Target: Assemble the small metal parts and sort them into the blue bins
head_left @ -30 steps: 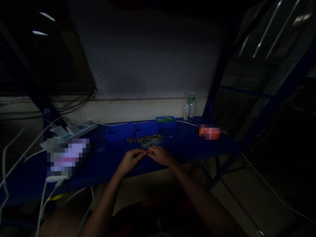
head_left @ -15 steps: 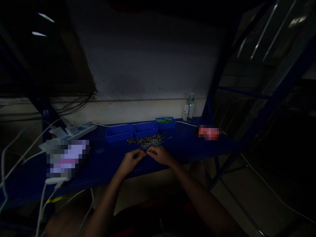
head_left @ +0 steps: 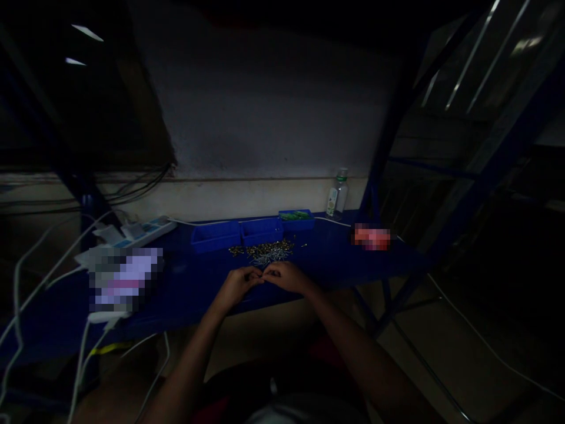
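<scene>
My left hand point(head_left: 239, 284) and my right hand point(head_left: 285, 277) meet fingertip to fingertip just above the front of the blue table point(head_left: 185, 294). Both are closed in a pinch; whatever lies between the fingers is too small and dark to make out. Right behind them is a loose pile of silver screws point(head_left: 270, 256). Brass-coloured screws point(head_left: 265, 248) lie against its far side, with a smaller brass-coloured cluster point(head_left: 235, 251) to the left. A single brass-coloured piece point(head_left: 303, 245) rests apart on the right.
Behind the piles stand a left blue bin point(head_left: 215, 237), a middle blue bin point(head_left: 261, 232) and a blue bin of green pieces point(head_left: 296, 220). A clear bottle point(head_left: 337, 195) stands by the wall. A power strip point(head_left: 143, 234) with white cables and a blurred-out item point(head_left: 128, 280) occupy the left.
My fingertips have come together, the left hand moving slightly to the right. The view has shifted a little. The screw piles and bins look the same.
</scene>
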A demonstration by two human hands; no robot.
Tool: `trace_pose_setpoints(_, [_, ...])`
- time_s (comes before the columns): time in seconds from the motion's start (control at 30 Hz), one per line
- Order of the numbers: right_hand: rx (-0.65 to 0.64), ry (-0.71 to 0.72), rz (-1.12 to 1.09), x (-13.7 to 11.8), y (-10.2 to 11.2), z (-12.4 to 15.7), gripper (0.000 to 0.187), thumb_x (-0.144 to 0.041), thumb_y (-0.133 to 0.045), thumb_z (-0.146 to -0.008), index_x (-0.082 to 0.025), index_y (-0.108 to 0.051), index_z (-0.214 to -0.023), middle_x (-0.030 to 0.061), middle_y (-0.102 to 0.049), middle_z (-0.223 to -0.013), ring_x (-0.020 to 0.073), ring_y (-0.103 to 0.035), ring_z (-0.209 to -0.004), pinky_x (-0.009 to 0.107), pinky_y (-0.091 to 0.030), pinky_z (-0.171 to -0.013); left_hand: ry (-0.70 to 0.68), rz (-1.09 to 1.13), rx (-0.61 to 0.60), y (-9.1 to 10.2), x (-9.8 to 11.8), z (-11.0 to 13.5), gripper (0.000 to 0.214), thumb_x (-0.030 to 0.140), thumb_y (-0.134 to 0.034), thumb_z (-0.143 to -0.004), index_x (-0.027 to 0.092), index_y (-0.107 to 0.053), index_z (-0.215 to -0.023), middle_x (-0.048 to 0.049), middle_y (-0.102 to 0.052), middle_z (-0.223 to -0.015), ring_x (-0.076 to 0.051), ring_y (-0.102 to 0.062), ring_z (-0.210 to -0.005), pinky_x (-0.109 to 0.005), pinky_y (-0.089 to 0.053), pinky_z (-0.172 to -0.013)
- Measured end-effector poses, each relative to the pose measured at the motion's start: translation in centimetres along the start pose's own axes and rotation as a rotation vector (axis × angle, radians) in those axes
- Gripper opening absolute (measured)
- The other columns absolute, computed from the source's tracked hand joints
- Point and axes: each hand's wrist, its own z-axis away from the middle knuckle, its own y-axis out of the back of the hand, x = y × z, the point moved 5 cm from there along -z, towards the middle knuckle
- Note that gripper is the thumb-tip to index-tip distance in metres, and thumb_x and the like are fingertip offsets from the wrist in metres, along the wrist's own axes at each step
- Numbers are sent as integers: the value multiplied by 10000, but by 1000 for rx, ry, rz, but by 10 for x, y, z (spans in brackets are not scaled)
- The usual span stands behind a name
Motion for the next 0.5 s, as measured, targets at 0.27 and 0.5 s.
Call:
trace_pose_setpoints(0.27, [21, -9, -31, 2, 0, 2, 140, -249, -537, -807, -176, -651, -847, -1, -630, -752, 85, -529, -643, 184, -351, -601, -12, -21, 13, 0, 4, 1, 281, 404, -593, -707, 171, -655, -852, -4, -663, -706, -153, -593, -657, -217, -427, -599])
trace_pose_setpoints(0.5, [89, -84, -69, 10, 1, 4, 131, -230, -511, -806, -163, -621, -832, 7, -627, -756, 89, -531, -636, 193, -376, -610, 8, -45, 67, 4, 6, 4, 283, 391, -538, -757, 154, -658, -857, -22, -671, -751, -159, -595, -688, -221, -426, -622])
